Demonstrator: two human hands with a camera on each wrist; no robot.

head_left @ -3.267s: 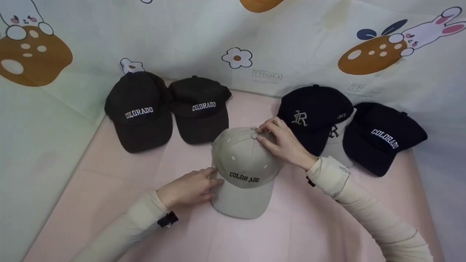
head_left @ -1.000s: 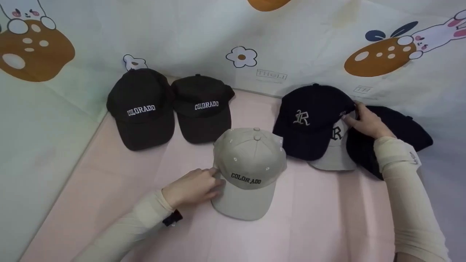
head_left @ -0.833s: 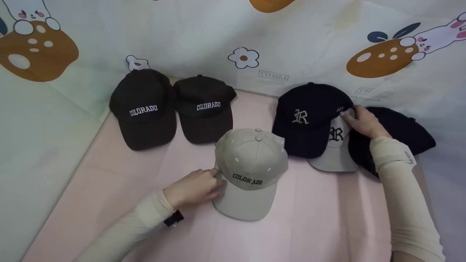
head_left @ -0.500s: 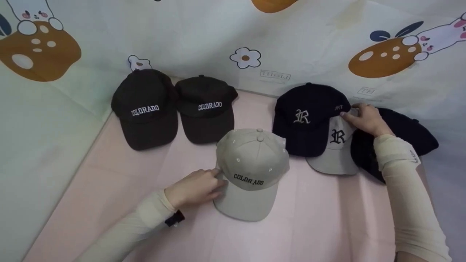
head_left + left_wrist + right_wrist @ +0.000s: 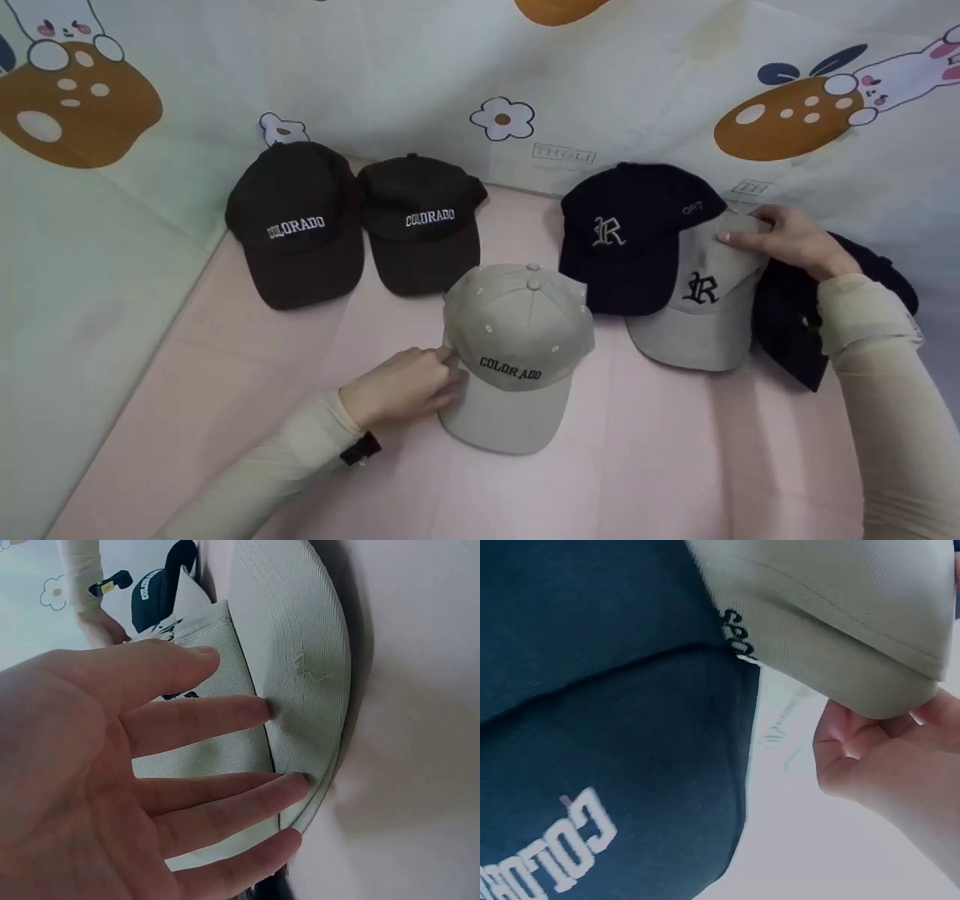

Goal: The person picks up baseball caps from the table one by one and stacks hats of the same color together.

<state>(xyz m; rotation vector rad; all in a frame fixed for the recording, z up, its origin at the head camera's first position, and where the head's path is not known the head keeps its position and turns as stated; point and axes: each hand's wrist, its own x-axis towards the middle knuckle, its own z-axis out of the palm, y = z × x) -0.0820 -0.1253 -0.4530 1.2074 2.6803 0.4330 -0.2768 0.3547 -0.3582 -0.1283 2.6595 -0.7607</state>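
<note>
In the head view, a beige baseball cap (image 5: 525, 330) lettered COLORADO sits at the middle, brim towards me. My left hand (image 5: 401, 386) touches its left side; the left wrist view shows the fingers (image 5: 217, 821) of that hand straight against the brim (image 5: 300, 675). At the right, my right hand (image 5: 799, 240) pinches the crown of a second beige baseball cap (image 5: 724, 259) marked R. Fingers curl round the crown's edge in the right wrist view. A navy R cap (image 5: 622, 225) partly covers this cap's left side. Behind my right wrist lies a navy cap (image 5: 787, 330), partly hidden.
Two dark brown COLORADO caps, one at the far left (image 5: 296, 225) and one beside it (image 5: 420, 225), stand at the back against a printed cloth wall (image 5: 405, 75). Pink sheeting (image 5: 637, 450) covers the table.
My right hand has gone from the middle cap to the beige R cap and shifted it right and forward, out from under the navy R cap. The left hand stays at the middle cap.
</note>
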